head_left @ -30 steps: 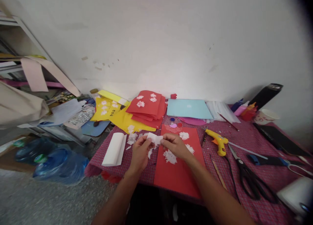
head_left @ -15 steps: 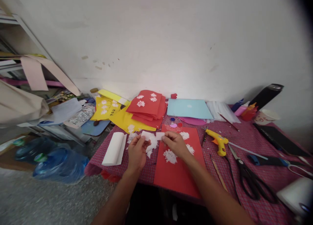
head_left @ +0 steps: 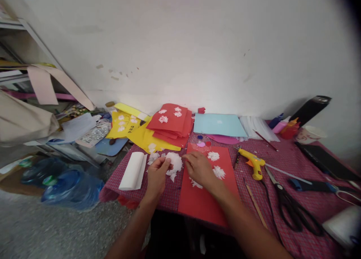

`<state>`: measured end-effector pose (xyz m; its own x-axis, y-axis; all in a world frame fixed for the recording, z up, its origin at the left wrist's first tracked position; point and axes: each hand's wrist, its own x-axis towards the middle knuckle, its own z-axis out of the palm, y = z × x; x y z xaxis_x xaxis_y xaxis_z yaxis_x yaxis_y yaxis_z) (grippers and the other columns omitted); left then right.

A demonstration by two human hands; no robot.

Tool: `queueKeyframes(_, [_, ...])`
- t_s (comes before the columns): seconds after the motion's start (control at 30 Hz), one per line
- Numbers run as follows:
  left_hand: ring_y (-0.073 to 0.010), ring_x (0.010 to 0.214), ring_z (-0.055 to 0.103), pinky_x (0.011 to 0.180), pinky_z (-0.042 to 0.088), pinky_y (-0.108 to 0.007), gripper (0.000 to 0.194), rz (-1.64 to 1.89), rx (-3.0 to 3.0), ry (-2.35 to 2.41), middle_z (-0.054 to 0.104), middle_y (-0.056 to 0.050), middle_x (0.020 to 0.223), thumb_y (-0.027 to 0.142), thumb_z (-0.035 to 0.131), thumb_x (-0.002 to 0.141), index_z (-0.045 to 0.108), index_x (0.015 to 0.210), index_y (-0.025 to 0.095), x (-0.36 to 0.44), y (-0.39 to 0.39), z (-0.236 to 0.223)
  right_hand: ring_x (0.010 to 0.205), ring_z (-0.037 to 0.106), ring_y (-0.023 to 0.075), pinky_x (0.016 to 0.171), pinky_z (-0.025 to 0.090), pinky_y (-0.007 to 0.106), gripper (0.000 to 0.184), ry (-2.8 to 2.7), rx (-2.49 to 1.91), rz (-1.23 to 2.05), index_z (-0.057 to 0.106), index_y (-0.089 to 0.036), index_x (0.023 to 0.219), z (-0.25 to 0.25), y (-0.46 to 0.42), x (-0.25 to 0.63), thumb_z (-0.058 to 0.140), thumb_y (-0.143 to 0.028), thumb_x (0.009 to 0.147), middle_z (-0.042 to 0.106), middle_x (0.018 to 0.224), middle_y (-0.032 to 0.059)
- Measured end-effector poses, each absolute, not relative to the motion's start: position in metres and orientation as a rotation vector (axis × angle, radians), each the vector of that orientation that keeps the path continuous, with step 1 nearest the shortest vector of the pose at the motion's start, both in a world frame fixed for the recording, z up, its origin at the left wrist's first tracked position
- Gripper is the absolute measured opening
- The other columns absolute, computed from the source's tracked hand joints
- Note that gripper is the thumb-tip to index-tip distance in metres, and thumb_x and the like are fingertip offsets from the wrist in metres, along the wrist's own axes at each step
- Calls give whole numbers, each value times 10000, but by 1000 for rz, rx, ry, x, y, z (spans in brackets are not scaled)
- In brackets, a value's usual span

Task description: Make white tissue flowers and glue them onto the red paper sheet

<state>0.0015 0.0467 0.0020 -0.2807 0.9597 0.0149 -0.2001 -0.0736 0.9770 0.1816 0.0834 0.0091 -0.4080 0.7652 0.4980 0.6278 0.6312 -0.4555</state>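
My left hand (head_left: 157,174) is closed in a pinch at the edge of torn white tissue paper (head_left: 175,163). Held paper and loose pieces behind it blend together there. Over the left part of a red card (head_left: 207,204), my right hand (head_left: 199,169) has its fingertips pressed together. Whatever they hold is hidden. Crumpled white paper flowers (head_left: 219,172) sit on this card, one partly covered by my right hand. A white tissue roll (head_left: 132,171) lies left of my left hand.
Red cards with flowers (head_left: 168,116), yellow sheets and a light blue sheet (head_left: 219,125) lie at the back. On the right are a yellow glue gun (head_left: 253,162), black scissors (head_left: 293,210), paint bottles (head_left: 288,128) and a black flask (head_left: 313,108). Water bottles (head_left: 72,187) stand on the floor.
The white paper piece that showed at my right fingertips is out of sight. My right hand has turned and shifted slightly left. The left hand stays by the tissue pile.
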Motion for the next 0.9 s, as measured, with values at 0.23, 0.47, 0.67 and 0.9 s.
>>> queueKeyframes(0.23, [-143,671,555,656,425,-247,219,1422,1299,1403,642,4,688,383,710,827,704,760,175,13,49,17,701,583,174,667,435,292,128,-1734,-1073,739,657,-201,803,26,79,189,579,-239,898,655,739,19])
queueKeyframes(0.47, [-160,671,580,693,421,-269,153,1437,1618,1431,684,-8,700,329,737,800,716,699,215,24,48,29,612,483,133,561,378,257,223,-1579,-920,1253,634,-188,806,31,77,188,648,-408,842,557,692,-15])
queueKeyframes(0.67, [-174,687,588,694,418,-281,133,1431,1774,1375,680,-14,700,308,727,800,712,688,236,26,48,27,535,409,114,515,321,251,298,-1535,-1039,1279,548,-198,649,30,79,188,625,-421,829,468,578,-43])
queueKeyframes(0.9, [-170,727,607,702,452,-266,138,1345,1575,1308,702,-16,786,325,659,856,732,856,208,25,46,23,546,413,112,525,325,248,216,-1530,-1004,1285,556,-195,677,30,79,188,620,-362,799,486,598,-42])
